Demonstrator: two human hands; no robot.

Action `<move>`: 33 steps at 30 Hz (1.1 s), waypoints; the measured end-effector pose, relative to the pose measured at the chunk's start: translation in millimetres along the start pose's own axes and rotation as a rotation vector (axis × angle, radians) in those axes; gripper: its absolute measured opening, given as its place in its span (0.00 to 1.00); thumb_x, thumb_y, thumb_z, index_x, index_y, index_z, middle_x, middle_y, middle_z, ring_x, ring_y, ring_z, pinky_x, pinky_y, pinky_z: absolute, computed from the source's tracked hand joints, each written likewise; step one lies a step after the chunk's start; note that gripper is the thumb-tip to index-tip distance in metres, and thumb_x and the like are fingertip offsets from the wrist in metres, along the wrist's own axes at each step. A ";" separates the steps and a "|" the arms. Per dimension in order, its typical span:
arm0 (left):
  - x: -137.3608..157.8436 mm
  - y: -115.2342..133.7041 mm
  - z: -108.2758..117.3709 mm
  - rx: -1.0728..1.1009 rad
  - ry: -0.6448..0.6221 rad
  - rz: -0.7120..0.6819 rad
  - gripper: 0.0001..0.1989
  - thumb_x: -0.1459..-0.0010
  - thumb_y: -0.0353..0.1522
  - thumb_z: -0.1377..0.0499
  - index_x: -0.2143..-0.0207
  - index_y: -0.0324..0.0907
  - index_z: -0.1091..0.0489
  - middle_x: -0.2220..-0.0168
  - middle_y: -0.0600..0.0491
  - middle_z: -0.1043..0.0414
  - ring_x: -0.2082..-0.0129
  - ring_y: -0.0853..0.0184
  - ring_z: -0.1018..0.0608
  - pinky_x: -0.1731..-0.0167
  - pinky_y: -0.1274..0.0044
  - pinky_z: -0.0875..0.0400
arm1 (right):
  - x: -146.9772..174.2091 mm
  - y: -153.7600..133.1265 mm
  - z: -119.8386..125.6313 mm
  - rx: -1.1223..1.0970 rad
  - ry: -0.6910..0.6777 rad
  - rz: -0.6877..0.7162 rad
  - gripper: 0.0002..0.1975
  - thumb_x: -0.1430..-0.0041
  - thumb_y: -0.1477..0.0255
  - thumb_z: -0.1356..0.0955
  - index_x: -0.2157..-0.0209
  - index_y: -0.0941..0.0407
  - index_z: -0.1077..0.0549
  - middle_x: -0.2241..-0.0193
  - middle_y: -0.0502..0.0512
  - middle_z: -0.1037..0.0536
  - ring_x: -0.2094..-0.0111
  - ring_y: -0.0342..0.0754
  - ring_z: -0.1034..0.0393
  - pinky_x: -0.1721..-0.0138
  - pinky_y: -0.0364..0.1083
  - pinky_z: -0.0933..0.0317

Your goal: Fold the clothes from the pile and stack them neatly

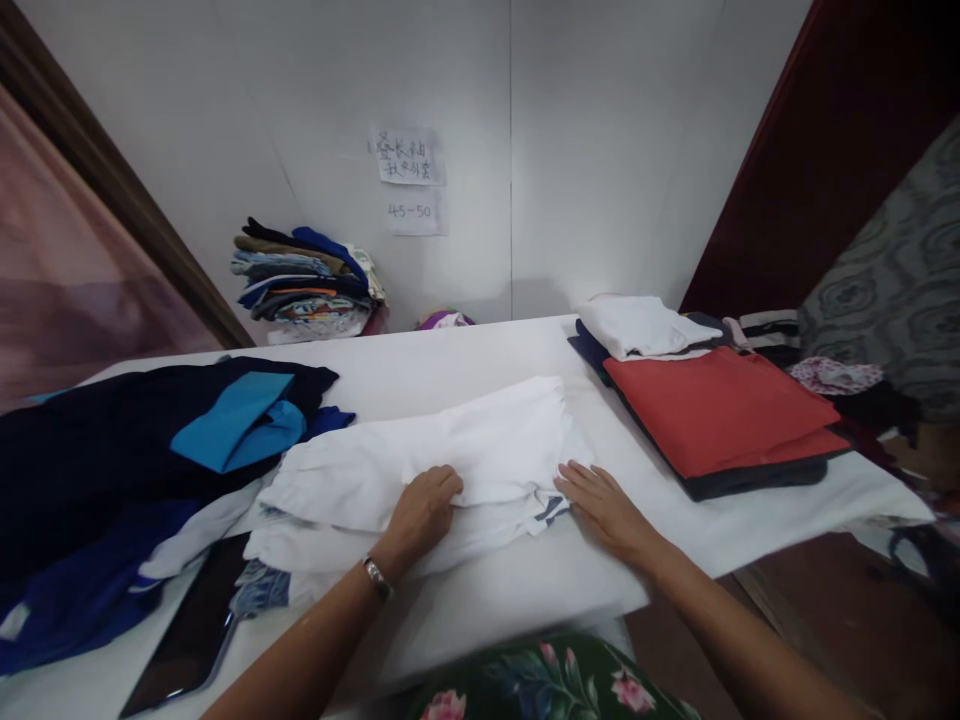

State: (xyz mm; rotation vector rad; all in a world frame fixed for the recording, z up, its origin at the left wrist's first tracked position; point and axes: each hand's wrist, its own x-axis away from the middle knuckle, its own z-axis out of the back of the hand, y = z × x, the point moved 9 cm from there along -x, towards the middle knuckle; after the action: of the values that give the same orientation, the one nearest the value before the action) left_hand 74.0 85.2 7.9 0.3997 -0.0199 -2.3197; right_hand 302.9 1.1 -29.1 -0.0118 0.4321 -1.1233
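Observation:
A white garment (450, 440), folded into a long shape, lies across the middle of the table. My left hand (426, 505), with a silver band on the wrist, is closed on its near edge, fingers curled into the cloth. My right hand (600, 500) rests flat at the garment's right end with its fingers stretched out. Beneath the garment's left side, a bit of blue denim cloth (261, 588) pokes out. A dark phone (191, 625) lies flat to the left, partly under a white sleeve.
Dark blue clothes (90, 450) with a bright blue piece (236, 420) on top cover the left side. On the right stands a folded pile with a red garment (720, 410) and a white one (637, 325). A clothes stack (307, 280) rises behind the table (480, 355), by the wall.

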 end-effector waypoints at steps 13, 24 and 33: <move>-8.7 -10.1 40.2 0.267 0.085 0.053 0.08 0.42 0.35 0.45 0.62 0.43 0.31 0.61 0.50 0.26 0.61 0.62 0.25 0.58 0.71 0.32 | -5.2 34.0 22.8 -0.093 0.042 -0.164 0.26 0.33 0.60 0.41 0.36 0.51 0.43 0.36 0.59 0.44 0.34 0.55 0.55 0.38 0.62 0.51; -55.1 -84.4 2.4 0.292 -0.009 0.617 0.21 0.38 0.44 0.50 0.51 0.40 0.32 0.54 0.43 0.25 0.52 0.55 0.25 0.53 0.69 0.34 | -164.7 62.3 25.9 -0.068 0.037 -0.343 0.28 0.35 0.59 0.41 0.38 0.58 0.41 0.34 0.64 0.50 0.32 0.59 0.63 0.38 0.64 0.59; -39.2 -91.8 2.4 0.108 -0.095 0.675 0.21 0.36 0.45 0.55 0.66 0.42 0.30 0.64 0.46 0.23 0.61 0.57 0.23 0.63 0.72 0.33 | -167.9 65.0 -20.6 0.068 -0.114 -0.328 0.23 0.33 0.58 0.45 0.56 0.55 0.26 0.56 0.58 0.22 0.50 0.53 0.34 0.41 0.59 0.59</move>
State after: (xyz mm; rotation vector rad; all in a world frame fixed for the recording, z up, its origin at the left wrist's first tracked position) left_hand 35.2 177.1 8.8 0.2784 -0.2840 -1.6700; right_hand 292.1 180.6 -7.3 -0.0895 0.2952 -1.4521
